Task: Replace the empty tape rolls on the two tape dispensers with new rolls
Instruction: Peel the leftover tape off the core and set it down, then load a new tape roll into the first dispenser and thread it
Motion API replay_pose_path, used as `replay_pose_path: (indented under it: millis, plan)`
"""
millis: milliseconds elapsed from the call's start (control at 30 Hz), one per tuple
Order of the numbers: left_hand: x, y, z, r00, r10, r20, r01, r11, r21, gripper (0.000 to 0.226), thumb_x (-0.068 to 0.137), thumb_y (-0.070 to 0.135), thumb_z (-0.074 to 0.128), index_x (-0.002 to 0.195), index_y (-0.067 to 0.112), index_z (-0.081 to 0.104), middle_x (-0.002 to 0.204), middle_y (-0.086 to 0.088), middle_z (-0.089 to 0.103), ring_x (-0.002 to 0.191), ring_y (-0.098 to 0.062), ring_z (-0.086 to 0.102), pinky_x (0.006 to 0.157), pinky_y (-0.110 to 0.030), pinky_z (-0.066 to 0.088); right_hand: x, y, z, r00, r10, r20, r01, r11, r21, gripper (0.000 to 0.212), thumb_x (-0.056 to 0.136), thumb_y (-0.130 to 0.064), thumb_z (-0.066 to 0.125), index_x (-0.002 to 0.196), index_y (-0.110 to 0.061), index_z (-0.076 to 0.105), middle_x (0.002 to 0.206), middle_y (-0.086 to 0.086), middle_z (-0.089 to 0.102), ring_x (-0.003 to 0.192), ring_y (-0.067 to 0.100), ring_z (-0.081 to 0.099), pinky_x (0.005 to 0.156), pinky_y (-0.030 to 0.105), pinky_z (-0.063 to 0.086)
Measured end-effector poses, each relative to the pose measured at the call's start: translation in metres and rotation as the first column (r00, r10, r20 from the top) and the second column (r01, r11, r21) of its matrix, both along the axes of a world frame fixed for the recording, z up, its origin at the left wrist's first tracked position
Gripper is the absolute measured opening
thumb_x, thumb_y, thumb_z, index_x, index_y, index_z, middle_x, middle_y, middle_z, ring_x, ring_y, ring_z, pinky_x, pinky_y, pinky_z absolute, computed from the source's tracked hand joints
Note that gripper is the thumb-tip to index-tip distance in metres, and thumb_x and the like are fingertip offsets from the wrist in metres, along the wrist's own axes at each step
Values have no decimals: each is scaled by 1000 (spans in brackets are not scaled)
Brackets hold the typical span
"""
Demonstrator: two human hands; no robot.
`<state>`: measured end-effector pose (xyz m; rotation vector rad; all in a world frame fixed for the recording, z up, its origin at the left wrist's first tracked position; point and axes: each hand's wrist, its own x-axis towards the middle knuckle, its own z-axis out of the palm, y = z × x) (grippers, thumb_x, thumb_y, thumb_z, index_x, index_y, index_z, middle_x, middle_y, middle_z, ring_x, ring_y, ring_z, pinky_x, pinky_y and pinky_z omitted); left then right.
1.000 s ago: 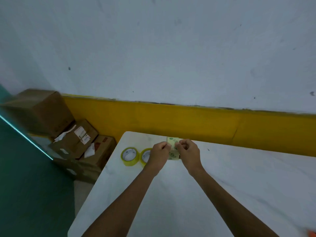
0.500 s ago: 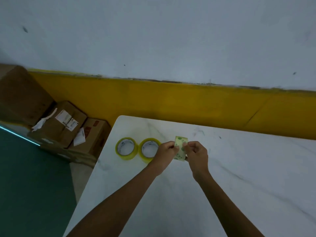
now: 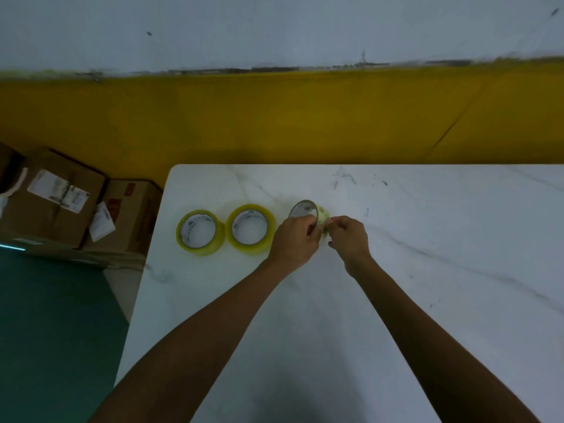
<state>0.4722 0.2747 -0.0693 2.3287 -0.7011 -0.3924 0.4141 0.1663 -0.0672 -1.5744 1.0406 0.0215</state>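
Observation:
Two yellowish tape rolls lie flat side by side near the table's far left corner: the left roll [image 3: 200, 232] and the middle roll [image 3: 251, 229]. A third, paler tape roll [image 3: 308, 209] is tilted just above the table, to the right of them. My left hand [image 3: 294, 239] grips its near side. My right hand [image 3: 348, 236] pinches its right edge with fingertips. No tape dispenser is in view.
The white marble table [image 3: 396, 270] ends at the left with a rounded corner. Cardboard boxes [image 3: 61, 206] are stacked on the floor left of it, against the yellow wall band [image 3: 274, 117]. A green floor [image 3: 52, 331] lies below left.
The view has tilted down and closer to the table. The roll in my hands has turned, so its open core now shows; both hands still hold it.

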Motion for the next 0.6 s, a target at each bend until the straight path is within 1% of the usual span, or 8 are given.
replay_pose_path:
  millis: [67, 133, 200, 300, 367, 433, 500, 600]
  plan:
    - [-1, -6, -6, 997, -37, 69, 31, 996, 78, 30, 92, 20, 56, 64, 15, 47, 55, 0, 46, 51, -18, 44, 42, -26, 21, -3, 1, -7, 999, -39, -23, 39, 999, -4, 27, 91, -19, 44, 83, -14, 69, 89, 9, 67, 96, 34, 64, 91, 53, 54]
    - [-3, -11, -14, 993, -50, 106, 38, 993, 111, 25, 93, 21, 56, 69, 12, 57, 62, -6, 58, 54, -15, 46, 42, -23, 21, -4, 3, -12, 995, -98, -18, 98, 995, -17, 35, 94, -23, 40, 95, 2, 65, 90, 15, 65, 99, 38, 62, 93, 56, 51]
    - [-6, -14, -21, 990, -72, 120, 55, 989, 141, 22, 93, 21, 56, 77, 10, 65, 73, -8, 67, 60, -13, 50, 46, -19, 24, -4, 6, -17, 991, -134, 0, 134, 991, 13, 41, 97, -28, 39, 100, 5, 63, 87, 12, 63, 100, 37, 62, 95, 55, 51]
    - [-10, -17, -25, 976, -132, 174, 92, 971, 220, 15, 90, 20, 60, 89, 8, 68, 87, -10, 71, 74, -22, 65, 56, -26, 39, -4, 9, -20, 990, -139, 8, 139, 989, 55, 42, 98, -37, 35, 90, -10, 67, 88, 10, 65, 99, 34, 64, 95, 53, 51]
    - [-13, -16, -20, 950, -173, 259, 106, 962, 252, 21, 85, 24, 65, 94, 5, 68, 91, -12, 72, 80, -25, 67, 61, -31, 51, -5, 10, -21, 990, -143, 15, 142, 989, 50, 39, 98, -39, 33, 80, -23, 64, 94, 15, 68, 99, 34, 64, 94, 52, 52]
    - [-14, -9, -12, 918, -165, 360, 81, 968, 238, 23, 83, 25, 62, 93, 5, 68, 88, -12, 71, 78, -25, 66, 63, -33, 55, -7, 10, -21, 988, -153, 29, 151, 987, 58, 44, 98, -41, 32, 97, -16, 68, 106, 17, 69, 101, 33, 64, 96, 52, 51]
    - [-10, 6, -4, 906, -87, 413, -12, 973, 230, 23, 79, 21, 50, 88, 6, 65, 80, -11, 67, 71, -26, 63, 58, -33, 50, -8, 10, -20, 985, -169, 26, 167, 984, 63, 48, 98, -41, 31, 118, -13, 64, 119, 14, 66, 99, 28, 63, 97, 51, 52]
    - [4, 36, 0, 909, -23, 417, -150, 914, 378, 30, 72, 21, 41, 87, 6, 62, 75, -11, 63, 66, -28, 60, 57, -34, 47, -9, 10, -18, 984, -178, 23, 176, 982, 71, 47, 100, -38, 33, 122, -9, 62, 119, 14, 64, 98, 28, 63, 94, 49, 54]
